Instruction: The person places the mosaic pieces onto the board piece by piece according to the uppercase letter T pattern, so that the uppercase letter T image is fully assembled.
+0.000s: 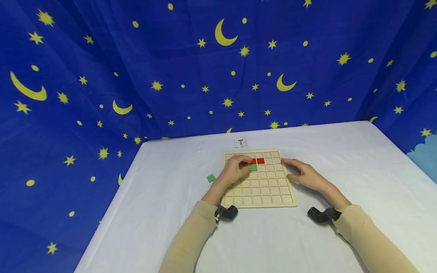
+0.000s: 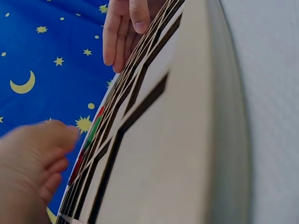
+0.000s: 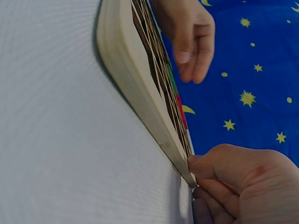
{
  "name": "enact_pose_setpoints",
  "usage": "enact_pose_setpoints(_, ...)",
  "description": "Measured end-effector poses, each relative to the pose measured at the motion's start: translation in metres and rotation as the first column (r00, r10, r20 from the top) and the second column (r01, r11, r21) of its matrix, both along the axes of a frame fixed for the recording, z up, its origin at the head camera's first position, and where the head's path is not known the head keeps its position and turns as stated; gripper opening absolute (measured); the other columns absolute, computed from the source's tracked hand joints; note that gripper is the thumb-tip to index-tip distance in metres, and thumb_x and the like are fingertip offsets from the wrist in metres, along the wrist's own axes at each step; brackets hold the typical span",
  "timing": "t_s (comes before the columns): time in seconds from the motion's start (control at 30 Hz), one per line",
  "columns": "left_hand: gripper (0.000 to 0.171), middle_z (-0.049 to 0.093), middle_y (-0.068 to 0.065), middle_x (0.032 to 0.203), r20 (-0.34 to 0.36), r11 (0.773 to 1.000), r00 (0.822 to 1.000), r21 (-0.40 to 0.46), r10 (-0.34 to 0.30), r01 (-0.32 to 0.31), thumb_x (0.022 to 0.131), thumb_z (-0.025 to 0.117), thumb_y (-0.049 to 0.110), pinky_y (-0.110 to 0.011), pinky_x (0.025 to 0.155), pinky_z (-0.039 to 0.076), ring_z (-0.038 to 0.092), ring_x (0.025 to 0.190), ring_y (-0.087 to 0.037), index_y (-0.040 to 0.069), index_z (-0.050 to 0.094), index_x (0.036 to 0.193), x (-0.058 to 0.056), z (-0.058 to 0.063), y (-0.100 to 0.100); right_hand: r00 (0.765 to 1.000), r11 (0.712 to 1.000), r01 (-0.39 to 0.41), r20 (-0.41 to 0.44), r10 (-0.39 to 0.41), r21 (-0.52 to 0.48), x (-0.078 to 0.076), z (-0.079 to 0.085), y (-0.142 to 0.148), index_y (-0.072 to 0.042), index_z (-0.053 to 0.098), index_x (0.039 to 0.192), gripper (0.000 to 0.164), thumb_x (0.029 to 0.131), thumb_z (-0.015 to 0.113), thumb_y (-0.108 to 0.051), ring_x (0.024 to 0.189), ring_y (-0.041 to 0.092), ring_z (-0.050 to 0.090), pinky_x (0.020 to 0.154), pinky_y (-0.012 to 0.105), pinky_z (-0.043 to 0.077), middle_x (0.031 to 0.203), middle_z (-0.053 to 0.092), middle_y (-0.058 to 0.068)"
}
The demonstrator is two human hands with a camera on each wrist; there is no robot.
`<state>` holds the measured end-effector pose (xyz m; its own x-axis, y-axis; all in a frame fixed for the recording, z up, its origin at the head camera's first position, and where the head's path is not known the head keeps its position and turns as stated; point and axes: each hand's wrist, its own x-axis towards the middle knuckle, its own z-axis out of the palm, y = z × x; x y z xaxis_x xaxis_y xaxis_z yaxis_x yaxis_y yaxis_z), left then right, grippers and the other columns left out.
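A square wooden grid board (image 1: 269,192) lies on the white table. In its upper rows sit red tiles (image 1: 260,161), with a green tile (image 1: 253,167) just below them. The left hand (image 1: 235,170) hovers over the board's upper left, fingers loosely bent beside these tiles and nothing showing between them; it covers part of the grid and the tile row. At the board's right edge, the right hand (image 1: 305,175) rests its fingertips and thumb against the rim. The right wrist view shows the right thumb (image 3: 203,164) touching the board's edge.
A loose green tile (image 1: 211,178) lies on the table left of the board. Behind the board is a small printed card (image 1: 241,142) with a grid pattern. A blue curtain (image 1: 191,68) with yellow moons and stars hangs along the table's back and sides.
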<state>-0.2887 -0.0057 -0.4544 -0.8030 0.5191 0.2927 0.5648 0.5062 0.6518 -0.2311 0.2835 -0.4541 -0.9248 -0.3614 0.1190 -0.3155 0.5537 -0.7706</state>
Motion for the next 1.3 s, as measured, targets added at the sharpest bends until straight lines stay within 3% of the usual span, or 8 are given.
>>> enact_pose_setpoints(0.17,0.035,0.064,-0.003,0.116,0.133,0.994,0.991,0.112,0.004,-0.019,0.089,0.068,0.018,-0.032,0.091,0.047,0.055,0.111,-0.021,0.007,0.063,0.121,0.0,0.012,0.0,1.0,1.0,0.004,0.003,-0.004,0.003,-0.001,-0.003,-0.002,0.004,0.041,0.139,0.056,0.088,0.064,-0.008,0.131,0.04,0.033,0.107,0.053,0.026,0.142,0.039,0.022)
enact_pose_setpoints(0.37,0.04,0.063,-0.002,0.118,0.222,0.976,0.974,0.219,-0.044,-0.006,0.089,0.067,0.019,-0.032,0.093,0.046,0.054,0.113,-0.019,0.005,0.06,0.126,0.002,0.028,-0.005,1.0,1.0,-0.001,-0.003,0.001,0.0,0.0,-0.004,-0.003,0.005,0.041,0.138,0.057,0.088,0.064,-0.008,0.13,0.041,0.034,0.106,0.054,0.026,0.142,0.039,0.023)
enact_pose_setpoints(0.53,0.038,0.064,-0.003,0.115,0.226,0.97,0.973,0.243,-0.055,-0.002,0.089,0.067,0.019,-0.027,0.093,0.044,0.054,0.111,-0.017,0.005,0.061,0.124,0.004,0.039,-0.021,1.0,1.0,0.014,-0.024,-0.013,0.014,0.001,-0.003,-0.003,0.005,0.042,0.138,0.057,0.087,0.065,-0.008,0.129,0.042,0.036,0.105,0.054,0.028,0.141,0.04,0.024)
enact_pose_setpoints(0.67,0.037,0.065,-0.008,0.113,0.202,0.971,0.978,0.237,-0.045,-0.004,0.088,0.069,0.015,-0.031,0.094,0.045,0.056,0.11,-0.021,0.003,0.062,0.122,0.004,0.044,-0.043,1.0,1.0,0.016,-0.019,-0.016,0.012,0.002,-0.001,-0.003,0.004,0.042,0.138,0.057,0.087,0.065,-0.009,0.129,0.041,0.035,0.105,0.054,0.027,0.141,0.04,0.023)
enact_pose_setpoints(0.8,0.035,0.066,-0.009,0.11,0.174,0.971,0.985,0.235,0.006,-0.047,0.086,0.069,0.011,-0.036,0.095,0.045,0.057,0.107,-0.022,-0.001,0.063,0.119,0.006,0.044,-0.069,1.0,1.0,0.006,-0.004,-0.006,0.009,0.001,0.0,-0.002,0.004,0.041,0.139,0.058,0.087,0.065,-0.009,0.13,0.041,0.034,0.106,0.053,0.026,0.142,0.039,0.023)
enact_pose_setpoints(0.97,0.034,0.067,-0.007,0.107,0.124,0.972,0.99,0.213,0.071,-0.097,0.085,0.07,0.012,-0.033,0.093,0.046,0.059,0.104,-0.023,-0.001,0.064,0.115,0.01,0.042,-0.097,1.0,1.0,0.002,-0.006,-0.002,0.012,0.002,0.0,0.0,0.005,0.041,0.138,0.058,0.088,0.065,-0.008,0.131,0.042,0.033,0.106,0.054,0.025,0.142,0.038,0.024)
enact_pose_setpoints(1.13,0.037,0.066,-0.01,0.11,0.172,0.975,0.979,0.177,0.105,-0.136,0.086,0.071,0.013,-0.035,0.095,0.044,0.057,0.107,-0.025,-0.002,0.062,0.119,0.021,0.043,-0.116,1.0,1.0,0.004,-0.003,-0.004,0.024,0.002,-0.001,0.0,0.004,0.04,0.139,0.058,0.089,0.064,-0.01,0.131,0.04,0.033,0.106,0.053,0.026,0.143,0.038,0.023)
enact_pose_setpoints(1.3,0.036,0.063,-0.023,0.111,0.226,0.965,0.97,0.223,0.088,-0.139,0.086,0.068,0.004,-0.047,0.098,0.041,0.055,0.109,-0.036,-0.009,0.059,0.119,0.038,0.053,-0.125,1.0,1.0,-0.002,-0.016,0.003,0.018,0.0,-0.001,0.0,0.005,0.041,0.138,0.057,0.088,0.064,-0.008,0.13,0.041,0.033,0.106,0.054,0.026,0.142,0.039,0.024)
